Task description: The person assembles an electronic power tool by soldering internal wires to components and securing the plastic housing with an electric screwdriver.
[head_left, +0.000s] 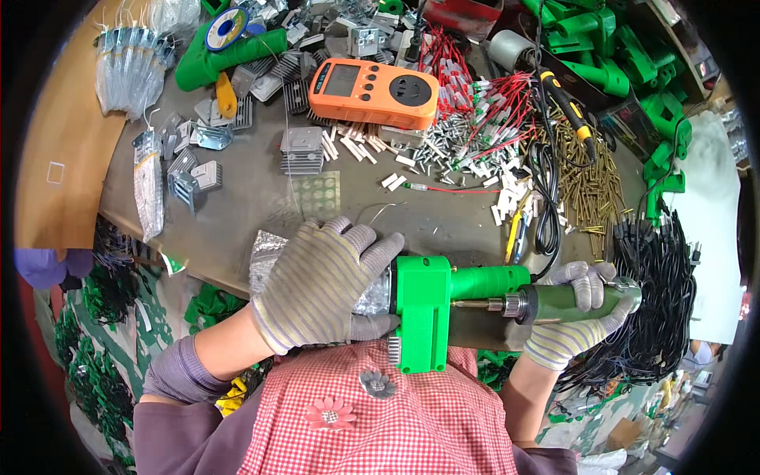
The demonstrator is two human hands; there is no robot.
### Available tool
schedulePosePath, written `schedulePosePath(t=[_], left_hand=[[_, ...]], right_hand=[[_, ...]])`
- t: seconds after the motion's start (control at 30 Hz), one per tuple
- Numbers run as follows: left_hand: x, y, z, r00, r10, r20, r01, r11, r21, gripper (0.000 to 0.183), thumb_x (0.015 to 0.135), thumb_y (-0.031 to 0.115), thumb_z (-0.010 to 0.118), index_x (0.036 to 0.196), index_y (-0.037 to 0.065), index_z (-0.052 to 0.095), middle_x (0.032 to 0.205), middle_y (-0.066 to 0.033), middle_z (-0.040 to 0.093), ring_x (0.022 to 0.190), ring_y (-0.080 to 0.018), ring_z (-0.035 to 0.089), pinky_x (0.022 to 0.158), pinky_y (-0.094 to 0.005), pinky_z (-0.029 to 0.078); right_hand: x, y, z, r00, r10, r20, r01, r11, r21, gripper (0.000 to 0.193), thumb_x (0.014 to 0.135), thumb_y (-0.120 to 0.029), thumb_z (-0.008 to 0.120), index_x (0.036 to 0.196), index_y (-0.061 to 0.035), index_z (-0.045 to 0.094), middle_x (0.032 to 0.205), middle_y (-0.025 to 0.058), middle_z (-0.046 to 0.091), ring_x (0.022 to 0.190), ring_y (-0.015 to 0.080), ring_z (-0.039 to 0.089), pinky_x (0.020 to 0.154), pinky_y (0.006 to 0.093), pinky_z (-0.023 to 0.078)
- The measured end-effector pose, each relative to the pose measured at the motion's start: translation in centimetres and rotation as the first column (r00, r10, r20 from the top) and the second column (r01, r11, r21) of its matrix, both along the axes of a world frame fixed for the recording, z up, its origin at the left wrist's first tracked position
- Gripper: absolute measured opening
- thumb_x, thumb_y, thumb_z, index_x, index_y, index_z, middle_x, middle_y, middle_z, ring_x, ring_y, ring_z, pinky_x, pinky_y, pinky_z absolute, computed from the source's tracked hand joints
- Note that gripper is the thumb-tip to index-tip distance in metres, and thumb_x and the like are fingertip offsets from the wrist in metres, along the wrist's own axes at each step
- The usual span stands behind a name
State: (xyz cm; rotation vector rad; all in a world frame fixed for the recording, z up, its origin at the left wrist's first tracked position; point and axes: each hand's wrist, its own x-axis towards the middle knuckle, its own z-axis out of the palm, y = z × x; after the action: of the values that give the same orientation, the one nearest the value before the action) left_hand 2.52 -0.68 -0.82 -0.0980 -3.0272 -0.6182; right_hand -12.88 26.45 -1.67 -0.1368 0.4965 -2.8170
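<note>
My left hand point(317, 289), in a striped grey glove, grips a green plastic tool housing point(423, 317) at its left end, where a part in clear plastic wrap shows. The housing's round handle point(491, 279) points right, and a black cord runs up from its end. My gloved right hand point(574, 336) is closed around a dark green electric screwdriver point(550, 305), held level. Its bit point(473, 304) points left at the housing's right side, below the handle. The tip reaches the housing's edge; whether a screw sits there I cannot tell.
Beyond my hands lie an orange meter point(372, 93), silver screws point(451, 146), brass-coloured screws point(590, 174), red-wired parts point(507, 103) and metal heat sinks point(302, 150). Black cords point(653, 293) hang at the right edge. Green housings point(590, 47) fill the far right. Wrapped parts point(134, 71) lie far left.
</note>
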Motion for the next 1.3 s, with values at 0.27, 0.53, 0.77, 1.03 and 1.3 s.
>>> schedulePosePath(t=[0.27,0.53,0.77,1.03,1.3], left_hand=[[0.0,-0.3,-0.3,1.0,-0.006,0.022,0.006,1.0,-0.002,0.085,0.061,0.052,0.079,0.129,0.005,0.059,0.104,-0.0144,0.063,0.093,-0.0336,0.06,0.081,-0.0462,0.048],[-0.2,-0.3,-0.3,0.999,-0.036,0.039,0.036,0.999,-0.015,0.088,0.061,0.053,0.078,0.131,0.004,0.057,0.106,-0.0128,0.062,0.094,-0.031,0.06,0.081,-0.0443,0.046],[-0.4,-0.2,-0.7,0.995,-0.07,0.066,0.069,0.998,0.016,0.096,0.06,0.051,0.079,0.136,-0.001,0.052,0.105,-0.0127,0.06,0.097,-0.0296,0.06,0.087,-0.0448,0.046],[-0.5,-0.2,-0.6,0.994,-0.074,0.074,0.073,0.997,0.022,0.098,0.061,0.051,0.079,0.139,-0.001,0.05,0.107,-0.0141,0.059,0.099,-0.031,0.06,0.089,-0.047,0.046],[-0.5,-0.4,-0.5,0.995,-0.079,0.062,0.076,0.996,0.044,0.1,0.06,0.05,0.08,0.141,-0.001,0.048,0.107,-0.0157,0.059,0.095,-0.0328,0.061,0.087,-0.0481,0.048]], right_hand=[[-0.3,-0.4,0.1,1.0,0.006,0.022,-0.007,0.998,0.057,0.038,0.095,-0.041,0.066,0.103,-0.0041,0.059,0.056,-0.008,0.032,0.05,0.0066,0.032,0.078,0.0237,0.046],[-0.6,-0.9,-0.3,0.996,0.092,-0.006,-0.092,0.994,-0.052,0.033,0.093,-0.04,0.069,0.093,-0.008,0.058,0.056,-0.0091,0.035,0.048,0.0033,0.034,0.073,0.0238,0.045],[1.2,-1.5,-1.0,0.999,0.035,0.034,-0.033,0.998,-0.062,0.027,0.091,-0.033,0.071,0.09,-0.01,0.057,0.049,-0.0115,0.033,0.042,0.0035,0.031,0.081,0.0291,0.05],[2.3,-3.2,0.5,0.993,-0.1,0.061,0.099,0.995,0.015,0.024,0.086,-0.02,0.073,0.084,-0.0129,0.051,0.054,-0.0097,0.039,0.047,0.0032,0.041,0.053,0.0184,0.043],[2.5,-2.9,0.1,0.999,-0.037,-0.03,0.035,0.997,-0.072,0.02,0.087,-0.016,0.071,0.087,-0.0119,0.052,0.058,-0.0095,0.041,0.047,0.0024,0.039,0.056,0.0173,0.043]])
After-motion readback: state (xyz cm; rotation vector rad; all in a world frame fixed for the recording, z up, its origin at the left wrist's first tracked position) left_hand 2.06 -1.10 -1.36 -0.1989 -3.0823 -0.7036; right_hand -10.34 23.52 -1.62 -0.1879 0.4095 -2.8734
